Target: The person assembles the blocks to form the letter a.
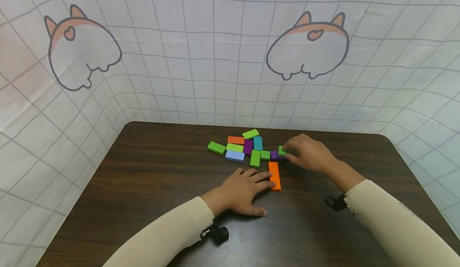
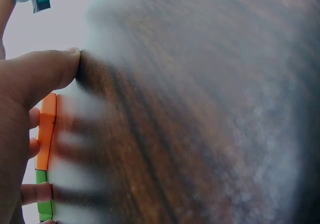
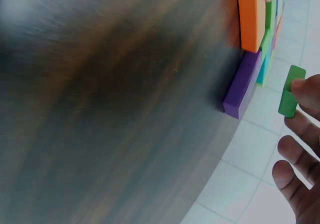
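Between thumb and fingers, my right hand (image 1: 310,152) pinches a small green block (image 3: 292,91), lifted off the table in the right wrist view. Just under it lies a purple block (image 3: 242,86), partly covered by the held block in the head view. My left hand (image 1: 244,191) is spread low over the table, palm down. Two of its fingertips touch an orange block (image 1: 274,176), which lies flat. The left wrist view shows the orange block (image 2: 46,131) beyond the thumb, with a green block (image 2: 44,196) by another finger.
Several blocks lie flat in a cluster, among them a blue one (image 1: 235,156), a teal one (image 1: 257,143) and a red-orange one (image 1: 236,140). A green block (image 1: 217,147) sits at its left end. The dark wooden table (image 1: 143,179) meets a white grid-patterned cloth (image 1: 230,59) behind.
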Motion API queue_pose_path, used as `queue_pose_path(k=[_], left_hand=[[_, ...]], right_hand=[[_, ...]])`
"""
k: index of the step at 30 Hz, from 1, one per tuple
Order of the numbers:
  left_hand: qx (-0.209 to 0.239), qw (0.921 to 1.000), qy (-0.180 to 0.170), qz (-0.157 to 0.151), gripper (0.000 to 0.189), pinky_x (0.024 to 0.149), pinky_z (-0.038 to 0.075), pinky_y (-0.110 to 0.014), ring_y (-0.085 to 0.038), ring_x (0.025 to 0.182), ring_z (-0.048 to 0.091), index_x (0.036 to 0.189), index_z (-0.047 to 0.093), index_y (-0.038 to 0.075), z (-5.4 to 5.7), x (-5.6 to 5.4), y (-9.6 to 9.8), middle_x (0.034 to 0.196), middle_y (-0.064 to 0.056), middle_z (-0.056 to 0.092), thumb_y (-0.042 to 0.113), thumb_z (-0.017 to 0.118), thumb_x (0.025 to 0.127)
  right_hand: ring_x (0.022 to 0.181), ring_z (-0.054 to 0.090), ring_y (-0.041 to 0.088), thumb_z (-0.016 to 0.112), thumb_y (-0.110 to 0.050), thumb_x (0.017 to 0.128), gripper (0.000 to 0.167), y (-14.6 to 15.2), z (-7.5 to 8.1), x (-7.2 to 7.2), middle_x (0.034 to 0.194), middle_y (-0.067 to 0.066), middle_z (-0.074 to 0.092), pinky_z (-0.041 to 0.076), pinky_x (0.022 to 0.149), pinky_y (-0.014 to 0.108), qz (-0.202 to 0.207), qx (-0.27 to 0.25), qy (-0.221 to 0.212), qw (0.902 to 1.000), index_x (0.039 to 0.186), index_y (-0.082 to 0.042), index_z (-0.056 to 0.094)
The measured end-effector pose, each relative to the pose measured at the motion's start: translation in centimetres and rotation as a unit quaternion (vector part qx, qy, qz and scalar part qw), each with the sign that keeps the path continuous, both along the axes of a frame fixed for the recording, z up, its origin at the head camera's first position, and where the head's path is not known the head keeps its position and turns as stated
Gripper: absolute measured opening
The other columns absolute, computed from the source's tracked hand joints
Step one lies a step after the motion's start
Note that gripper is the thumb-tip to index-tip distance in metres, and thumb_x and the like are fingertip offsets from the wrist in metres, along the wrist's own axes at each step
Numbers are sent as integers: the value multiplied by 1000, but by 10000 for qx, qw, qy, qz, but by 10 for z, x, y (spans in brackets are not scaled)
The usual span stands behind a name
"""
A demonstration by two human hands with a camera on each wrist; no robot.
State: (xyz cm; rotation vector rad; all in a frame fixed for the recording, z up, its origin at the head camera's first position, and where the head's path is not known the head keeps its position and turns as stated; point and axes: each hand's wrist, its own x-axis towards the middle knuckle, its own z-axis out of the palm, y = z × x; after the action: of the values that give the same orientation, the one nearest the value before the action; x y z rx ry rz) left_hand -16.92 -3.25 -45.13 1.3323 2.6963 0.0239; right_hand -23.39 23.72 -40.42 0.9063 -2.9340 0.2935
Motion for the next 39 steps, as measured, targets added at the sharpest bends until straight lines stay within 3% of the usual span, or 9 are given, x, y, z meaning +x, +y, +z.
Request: queue_pose_path(k=[20, 39], left_hand=[[5, 10000, -36, 15, 83, 112, 32, -53, -21, 146, 32, 161, 31, 39, -1, -1, 1, 168, 11, 20, 76, 53, 90], [74, 10000, -64, 2, 83, 112, 32, -54, -22, 146, 32, 161, 30, 38, 1, 0, 0, 168, 10, 20, 76, 53, 90]], right_hand=[[107, 63, 21, 83, -24, 87, 24, 8, -5, 53, 113, -2, 71, 58, 77, 41, 583, -352, 254, 9974, 109, -18, 75], [100, 60, 10, 83, -25, 87, 21, 1, -22, 79, 108, -12, 69, 57, 76, 33, 1105, -480, 9, 9927, 106, -23, 75]])
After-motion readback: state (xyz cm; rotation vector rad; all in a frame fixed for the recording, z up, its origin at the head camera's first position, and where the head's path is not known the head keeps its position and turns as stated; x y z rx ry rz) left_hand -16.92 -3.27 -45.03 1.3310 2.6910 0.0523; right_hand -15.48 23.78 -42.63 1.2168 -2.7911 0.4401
